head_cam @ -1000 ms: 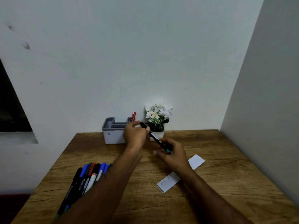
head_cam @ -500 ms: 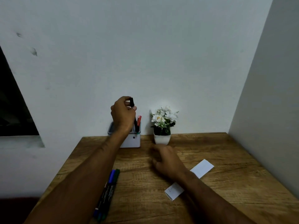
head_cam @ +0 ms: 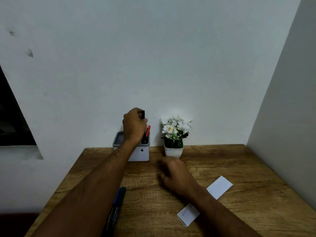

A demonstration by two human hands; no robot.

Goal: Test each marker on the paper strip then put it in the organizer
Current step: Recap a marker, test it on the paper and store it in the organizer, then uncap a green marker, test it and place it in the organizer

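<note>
My left hand (head_cam: 134, 125) is raised over the grey organizer (head_cam: 142, 153) at the back of the wooden table and grips a black marker (head_cam: 143, 114) upright, its lower end down in the organizer's right compartment. A red marker (head_cam: 148, 130) stands in that same compartment. My right hand (head_cam: 176, 175) rests on the table in front, fingers loosely curled and holding nothing. The white paper strip (head_cam: 219, 186) lies under my right forearm, with scribbles on its near end. Loose markers (head_cam: 118, 202) lie beside my left forearm, mostly hidden by it.
A small white pot of white flowers (head_cam: 174, 134) stands right of the organizer against the wall. A side wall (head_cam: 282, 117) closes the table's right edge. The table (head_cam: 239, 159) ends at the back wall.
My left hand carried the black marker from in front of me up to the organizer and lowered it in. My right hand let go of it and dropped to the table.
</note>
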